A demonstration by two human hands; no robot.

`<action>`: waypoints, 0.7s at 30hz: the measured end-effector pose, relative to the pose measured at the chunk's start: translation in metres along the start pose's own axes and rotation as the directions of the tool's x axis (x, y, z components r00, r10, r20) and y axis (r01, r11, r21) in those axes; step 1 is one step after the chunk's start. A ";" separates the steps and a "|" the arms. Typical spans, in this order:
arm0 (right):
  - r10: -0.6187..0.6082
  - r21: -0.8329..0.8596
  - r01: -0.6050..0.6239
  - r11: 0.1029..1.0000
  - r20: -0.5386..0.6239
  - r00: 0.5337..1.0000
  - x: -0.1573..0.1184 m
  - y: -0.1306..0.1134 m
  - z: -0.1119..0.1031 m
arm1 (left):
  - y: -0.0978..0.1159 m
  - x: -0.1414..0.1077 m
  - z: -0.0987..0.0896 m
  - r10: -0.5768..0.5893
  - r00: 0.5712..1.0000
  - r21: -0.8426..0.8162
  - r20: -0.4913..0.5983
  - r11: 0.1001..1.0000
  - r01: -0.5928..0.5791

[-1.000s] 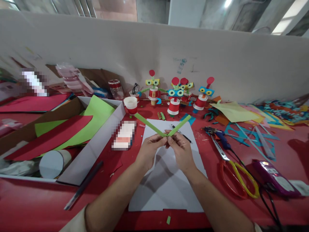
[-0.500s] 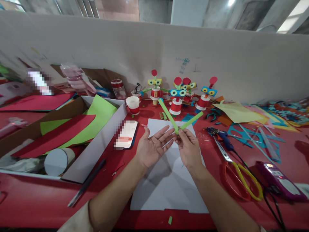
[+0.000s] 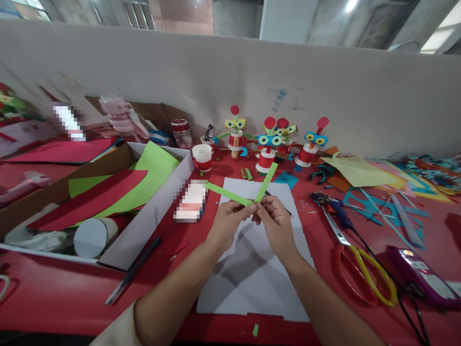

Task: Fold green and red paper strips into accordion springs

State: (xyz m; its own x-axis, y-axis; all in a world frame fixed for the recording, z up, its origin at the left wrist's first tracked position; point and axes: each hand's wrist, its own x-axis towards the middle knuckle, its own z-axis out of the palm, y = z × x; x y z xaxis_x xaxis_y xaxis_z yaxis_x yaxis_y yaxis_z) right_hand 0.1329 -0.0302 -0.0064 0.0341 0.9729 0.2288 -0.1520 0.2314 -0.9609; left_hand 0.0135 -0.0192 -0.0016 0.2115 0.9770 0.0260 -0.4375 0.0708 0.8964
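Two green paper strips [image 3: 230, 193] meet at an angle between my hands, one arm reaching left and the other up to the right. My left hand [image 3: 230, 221] pinches them near the joint, fingers closed. From the other side my right hand [image 3: 275, 221] grips the same joint between thumb and fingers. How the strips overlap there is covered by my fingertips. Beneath both hands lies a white sheet of paper [image 3: 252, 283]. Small folded green paper springs [image 3: 247, 173] rest just beyond the sheet.
Paper-cup figures [image 3: 266, 158] with round red tops stand along the wall. At left is an open box [image 3: 154, 211] of coloured paper, with a pen [image 3: 135, 269] beside it. Scissors [image 3: 360, 269], a glue gun [image 3: 334, 209] and a purple device [image 3: 425, 276] lie at right.
My left hand, open and palm up before, has closed on the strips beside my right hand. The strips have turned anticlockwise, so the left arm now points lower and further left.
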 end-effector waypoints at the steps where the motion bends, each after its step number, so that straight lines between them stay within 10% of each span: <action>1: -0.009 -0.014 0.009 1.000 -0.009 1.000 0.000 0.000 0.000 | 0.000 0.000 0.000 -0.011 1.000 -0.022 0.005 1.000 0.011; 21: -0.073 -0.096 0.071 0.993 -0.015 0.997 -0.003 -0.001 0.000 | -0.001 0.005 -0.003 -0.131 0.983 -0.175 -0.127 0.979 0.108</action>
State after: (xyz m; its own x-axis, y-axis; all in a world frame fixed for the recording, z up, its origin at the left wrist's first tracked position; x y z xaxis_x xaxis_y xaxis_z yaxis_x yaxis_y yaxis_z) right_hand 0.1329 -0.0336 -0.0062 0.0603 0.9533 0.2959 -0.0533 0.2990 -0.9528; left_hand 0.0125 -0.0136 -0.0031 0.1541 0.9769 -0.1480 -0.5583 0.2096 0.8027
